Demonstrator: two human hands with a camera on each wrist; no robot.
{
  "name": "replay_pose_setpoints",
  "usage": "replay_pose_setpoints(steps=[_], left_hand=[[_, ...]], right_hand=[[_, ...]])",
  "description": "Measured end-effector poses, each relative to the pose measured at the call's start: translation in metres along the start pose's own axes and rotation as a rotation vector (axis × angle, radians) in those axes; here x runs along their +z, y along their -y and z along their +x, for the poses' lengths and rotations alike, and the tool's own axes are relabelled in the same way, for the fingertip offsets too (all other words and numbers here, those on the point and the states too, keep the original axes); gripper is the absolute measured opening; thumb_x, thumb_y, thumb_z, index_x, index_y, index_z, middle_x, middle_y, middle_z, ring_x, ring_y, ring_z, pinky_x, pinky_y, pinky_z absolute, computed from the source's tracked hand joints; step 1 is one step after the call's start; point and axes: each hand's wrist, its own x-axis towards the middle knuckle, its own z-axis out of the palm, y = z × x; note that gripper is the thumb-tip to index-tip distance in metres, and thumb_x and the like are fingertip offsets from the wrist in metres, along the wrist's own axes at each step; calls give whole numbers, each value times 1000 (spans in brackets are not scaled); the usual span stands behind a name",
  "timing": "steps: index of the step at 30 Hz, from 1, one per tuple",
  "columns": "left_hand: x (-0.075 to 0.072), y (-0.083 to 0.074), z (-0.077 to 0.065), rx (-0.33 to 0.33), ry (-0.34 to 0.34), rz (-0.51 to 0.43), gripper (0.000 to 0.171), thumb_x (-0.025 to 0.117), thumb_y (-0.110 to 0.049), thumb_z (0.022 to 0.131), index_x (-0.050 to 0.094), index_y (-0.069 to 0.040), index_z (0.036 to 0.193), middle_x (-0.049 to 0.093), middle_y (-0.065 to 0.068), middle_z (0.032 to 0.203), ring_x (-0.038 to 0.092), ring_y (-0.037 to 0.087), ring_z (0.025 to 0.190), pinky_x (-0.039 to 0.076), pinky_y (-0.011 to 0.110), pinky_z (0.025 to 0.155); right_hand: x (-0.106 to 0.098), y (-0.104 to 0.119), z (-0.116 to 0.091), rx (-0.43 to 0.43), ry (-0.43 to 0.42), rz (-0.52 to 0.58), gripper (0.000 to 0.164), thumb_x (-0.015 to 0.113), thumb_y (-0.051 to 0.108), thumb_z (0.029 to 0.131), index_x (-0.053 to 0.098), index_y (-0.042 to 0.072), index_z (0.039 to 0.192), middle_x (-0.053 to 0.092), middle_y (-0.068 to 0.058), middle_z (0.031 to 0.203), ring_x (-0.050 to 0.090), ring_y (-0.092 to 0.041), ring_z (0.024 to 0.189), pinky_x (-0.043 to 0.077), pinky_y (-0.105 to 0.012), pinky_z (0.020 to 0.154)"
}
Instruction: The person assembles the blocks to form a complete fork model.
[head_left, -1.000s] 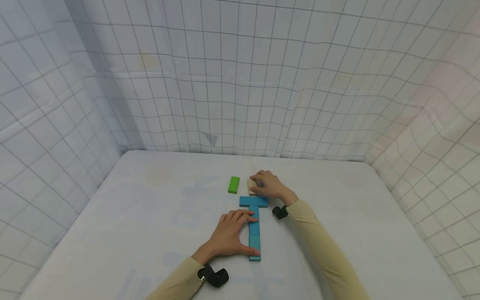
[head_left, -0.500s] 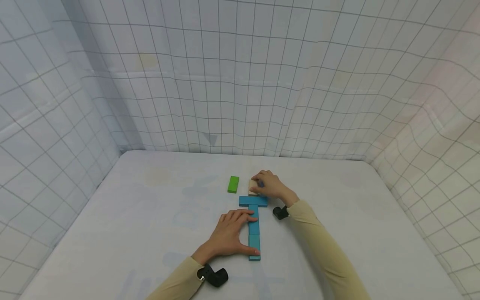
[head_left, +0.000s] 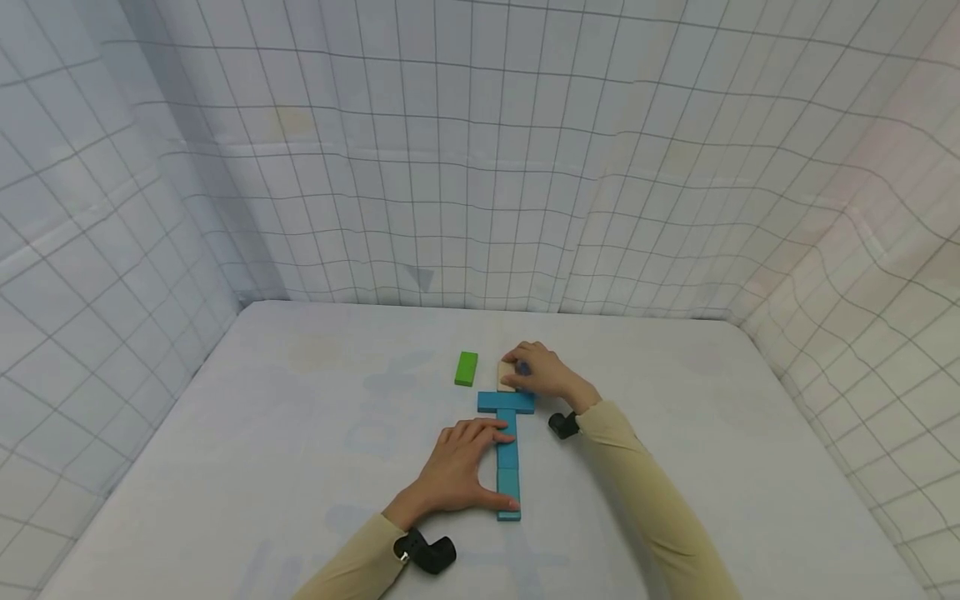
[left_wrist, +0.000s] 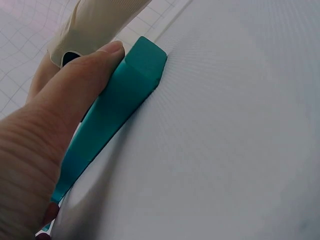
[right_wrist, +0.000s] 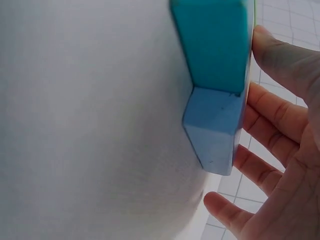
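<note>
Blue blocks lie flat in a T on the table: a crossbar (head_left: 489, 402) with a stem (head_left: 508, 457) running toward me. My left hand (head_left: 453, 471) spreads over the stem, fingertips on its upper part and thumb near its end; in the left wrist view the thumb lies along a teal block (left_wrist: 112, 107). My right hand (head_left: 543, 371) curves thumb and fingers over a cream block (head_left: 506, 382) beyond the crossbar. Beneath that palm sits a dark blue block (right_wrist: 212, 115), which meets a teal block (right_wrist: 215, 47) in the right wrist view.
A green block (head_left: 466, 368) lies to the left of the cream block. White table (head_left: 300, 433) surface extends on both sides. Hanging white sheets with grid lines (head_left: 480, 167) enclose the back and sides. A black wrist camera (head_left: 426, 552) sits near each hand.
The cream block has shifted slightly right, toward the dark blue block, under the right hand's fingers. My left hand stays on the stem, and the green block has not moved.
</note>
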Motion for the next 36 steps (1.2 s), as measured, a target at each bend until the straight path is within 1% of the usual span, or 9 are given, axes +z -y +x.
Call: replay_pose_setpoints(steps=[7, 16, 25, 32, 36], left_hand=[[-2, -1, -1, 5, -2, -11, 87, 59, -83, 62, 52, -30, 130, 35, -10, 144, 33, 17, 127, 29, 46, 96], [-1, -1, -1, 1, 7, -16, 86, 60, -82, 62, 51, -31, 131, 34, -11, 144, 32, 17, 128, 29, 46, 97], [-1, -1, -1, -1, 5, -18, 87, 60, -82, 62, 51, -31, 131, 34, -11, 144, 32, 16, 128, 28, 45, 97], [-1, -1, -1, 0, 8, -20, 87, 61, -82, 62, 51, -31, 131, 34, -10, 145, 32, 17, 128, 29, 46, 97], [-1, -1, -1, 0, 9, -21, 86, 61, -82, 62, 51, -31, 131, 34, -10, 145, 32, 17, 128, 29, 46, 97]], right_hand=[[1, -2, 1, 4, 18, 26, 41, 65, 30, 92, 61, 2, 122, 57, -10, 116, 48, -29, 109, 38, -51, 92], [2, 1, -2, 11, 19, 40, 42, 63, 30, 93, 59, 1, 123, 56, -11, 114, 48, -28, 108, 38, -48, 93], [4, 3, -6, 22, 1, 32, 44, 63, 30, 93, 58, 2, 126, 53, -11, 110, 47, -26, 100, 40, -45, 88], [4, 5, -7, 35, 2, -1, 46, 61, 33, 94, 57, 4, 129, 53, -14, 117, 48, -29, 106, 39, -49, 89], [5, 5, -8, 29, -26, -16, 46, 63, 33, 92, 58, 5, 129, 52, -16, 122, 47, -32, 111, 38, -51, 91]])
